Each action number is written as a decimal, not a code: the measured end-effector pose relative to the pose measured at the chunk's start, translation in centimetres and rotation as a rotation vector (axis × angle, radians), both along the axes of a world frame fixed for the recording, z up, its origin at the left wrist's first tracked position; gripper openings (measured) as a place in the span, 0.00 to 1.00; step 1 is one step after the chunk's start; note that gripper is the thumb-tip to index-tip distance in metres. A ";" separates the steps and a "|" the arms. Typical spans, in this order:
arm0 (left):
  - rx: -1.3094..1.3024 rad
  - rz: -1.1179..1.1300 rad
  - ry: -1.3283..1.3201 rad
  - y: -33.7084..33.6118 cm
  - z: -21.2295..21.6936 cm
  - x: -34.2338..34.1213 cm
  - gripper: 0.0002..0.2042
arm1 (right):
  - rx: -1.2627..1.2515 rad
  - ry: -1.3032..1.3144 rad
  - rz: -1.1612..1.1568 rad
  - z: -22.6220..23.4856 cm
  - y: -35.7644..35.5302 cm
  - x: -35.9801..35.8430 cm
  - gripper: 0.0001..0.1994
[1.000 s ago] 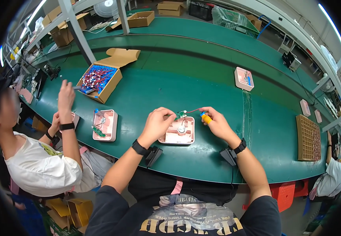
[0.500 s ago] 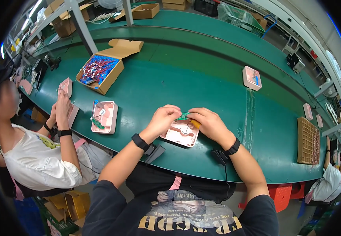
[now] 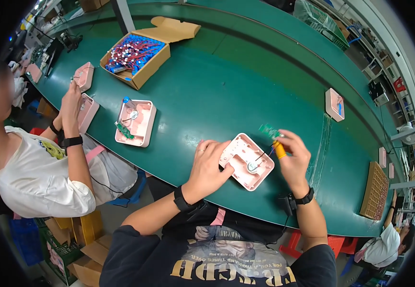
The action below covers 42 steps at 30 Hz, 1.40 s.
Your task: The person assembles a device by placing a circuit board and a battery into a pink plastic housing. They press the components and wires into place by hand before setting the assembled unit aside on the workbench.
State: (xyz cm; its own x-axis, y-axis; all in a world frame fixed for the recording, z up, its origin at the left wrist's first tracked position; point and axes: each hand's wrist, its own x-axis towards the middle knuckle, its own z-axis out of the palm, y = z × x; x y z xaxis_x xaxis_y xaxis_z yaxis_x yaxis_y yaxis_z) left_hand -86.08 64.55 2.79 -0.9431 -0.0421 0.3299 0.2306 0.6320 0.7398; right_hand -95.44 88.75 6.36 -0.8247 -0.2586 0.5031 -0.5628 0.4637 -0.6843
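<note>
A pink plastic housing point(image 3: 246, 161) is seen lying open-side up on the green conveyor table point(image 3: 226, 91), just right of the frame's centre. The left hand point(image 3: 208, 165) is laid on the housing's left edge, its fingers point(image 3: 224, 171) pressed flat against the rim rather than curled round it. The right hand point(image 3: 293, 160) is raised just right of the housing, its fingers clenched on a small yellow part point(image 3: 279, 150), from which thin wires run down to a round metal piece inside the housing; a small green circuit board point(image 3: 268, 130) is seen just above the fingertips. Compared with half a second earlier, the hands have been drawn apart (both were bunched over the housing), and the yellow part has been lifted clear. At left centre, a second pink housing point(image 3: 136, 122) is seen; at upper left, an open cardboard box point(image 3: 138, 53) of wired parts.
</note>
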 end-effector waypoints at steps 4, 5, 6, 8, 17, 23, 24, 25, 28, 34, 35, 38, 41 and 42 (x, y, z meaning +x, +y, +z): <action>-0.038 -0.015 0.025 0.0 0.4 0.0 0.26 | 0.144 -0.223 0.037 0.3 1.6 -0.6 0.11; -0.045 -0.002 0.032 0.0 0.8 0.0 0.24 | 0.149 -0.231 0.024 0.5 1.9 -0.5 0.11; -0.054 0.018 0.037 0.1 1.1 0.1 0.22 | 0.230 -0.272 0.025 0.9 2.1 -0.6 0.10; -0.119 -0.002 0.072 -0.6 1.3 0.2 0.21 | 0.389 -0.357 0.031 1.9 2.2 -0.6 0.10; -0.428 -0.096 0.050 -1.0 2.8 0.6 0.12 | 0.493 -0.153 0.424 5.1 -3.0 -1.6 0.11; -0.462 -0.127 -0.043 -0.7 3.2 0.7 0.11 | 0.606 -0.175 0.659 2.3 -5.4 -2.2 0.15; -0.451 -0.127 -0.030 -0.8 3.0 0.7 0.11 | 0.605 -0.181 0.666 2.2 -5.6 -2.4 0.15; -0.439 -0.128 -0.017 -0.9 2.9 0.7 0.11 | 0.607 -0.184 0.674 2.1 -5.7 -2.5 0.15; -0.417 -0.128 -0.011 -1.2 2.8 0.8 0.11 | 0.609 -0.195 0.693 1.9 -5.9 -2.7 0.15; -0.380 -0.132 0.047 -1.3 2.6 0.4 0.10 | 0.607 -0.160 0.718 1.7 -6.0 -2.9 0.14; -0.381 -0.134 0.046 -1.2 2.6 0.4 0.10 | 0.608 -0.145 0.722 1.6 -6.0 -3.0 0.13; -0.371 -0.127 0.033 -1.1 2.6 0.5 0.09 | 0.617 -0.142 0.722 1.7 -5.9 -3.0 0.13; -0.369 -0.123 0.028 -1.1 2.7 0.5 0.09 | 0.613 -0.144 0.721 1.7 -5.9 -2.9 0.13; -0.367 -0.121 0.027 -1.1 2.7 0.5 0.09 | 0.606 -0.150 0.715 1.7 -5.9 -2.8 0.13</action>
State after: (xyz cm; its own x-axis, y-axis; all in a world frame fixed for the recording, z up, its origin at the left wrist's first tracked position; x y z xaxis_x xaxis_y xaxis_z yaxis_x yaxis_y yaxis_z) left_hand -85.58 63.48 5.52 -0.9249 0.1945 0.3266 0.3359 0.8206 0.4623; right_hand -98.28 82.82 8.02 -0.4146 -0.9098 0.0196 -0.7766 0.3426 -0.5287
